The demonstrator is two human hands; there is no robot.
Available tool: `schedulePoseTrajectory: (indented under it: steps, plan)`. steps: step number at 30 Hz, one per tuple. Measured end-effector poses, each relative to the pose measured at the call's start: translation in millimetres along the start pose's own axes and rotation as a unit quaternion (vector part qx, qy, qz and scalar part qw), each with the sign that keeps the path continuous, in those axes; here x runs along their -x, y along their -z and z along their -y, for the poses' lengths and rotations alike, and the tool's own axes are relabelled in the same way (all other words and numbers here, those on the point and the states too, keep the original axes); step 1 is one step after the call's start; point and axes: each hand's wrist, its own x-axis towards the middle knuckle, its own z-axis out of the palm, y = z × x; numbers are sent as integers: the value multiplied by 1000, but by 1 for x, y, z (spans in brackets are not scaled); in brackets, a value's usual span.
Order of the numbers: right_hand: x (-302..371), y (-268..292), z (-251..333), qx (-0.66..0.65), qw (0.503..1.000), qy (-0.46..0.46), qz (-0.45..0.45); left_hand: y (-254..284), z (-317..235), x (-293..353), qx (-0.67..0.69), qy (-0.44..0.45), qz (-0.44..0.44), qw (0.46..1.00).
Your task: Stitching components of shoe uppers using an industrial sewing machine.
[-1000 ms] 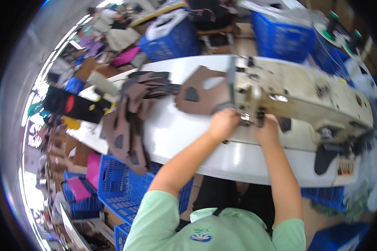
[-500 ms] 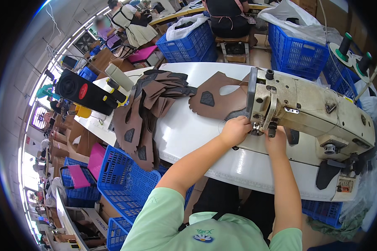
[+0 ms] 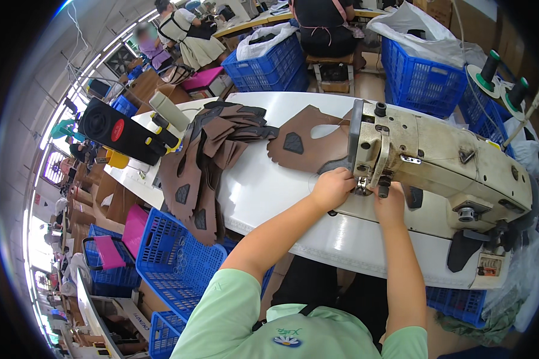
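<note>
Head view: a matte brown panel [image 3: 314, 149] with an oval cutout and dark textured patch [image 3: 293, 143] lies flat on the glossy white table [image 3: 260, 194], long axis roughly left-right, right end hidden by the sewing machine [image 3: 437, 155]. The left hand [image 3: 333, 188], fingers half-curled, rests at its dark edge; the right hand [image 3: 390, 206] is partly hidden — its openness, and either's grip, I cannot tell. Brown pieces [image 3: 193, 161] lie heaped leftward.

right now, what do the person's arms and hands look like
The left sleeve and right sleeve are short and pale green; the left has a small darker green mark near its hem. The left hand and right hand are bare: no gloves, watch or bracelet shows.
</note>
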Motion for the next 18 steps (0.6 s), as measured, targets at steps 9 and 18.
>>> schedulePoseTrajectory:
  steps: [9,18]
  plan:
    - [6,24,13,2,1000,17,17,-2,-4,-5,-3,14,7,1000]
    - [62,310,-24,73,939,-131,-309,7,-2,-1,16,22,-13,1000]
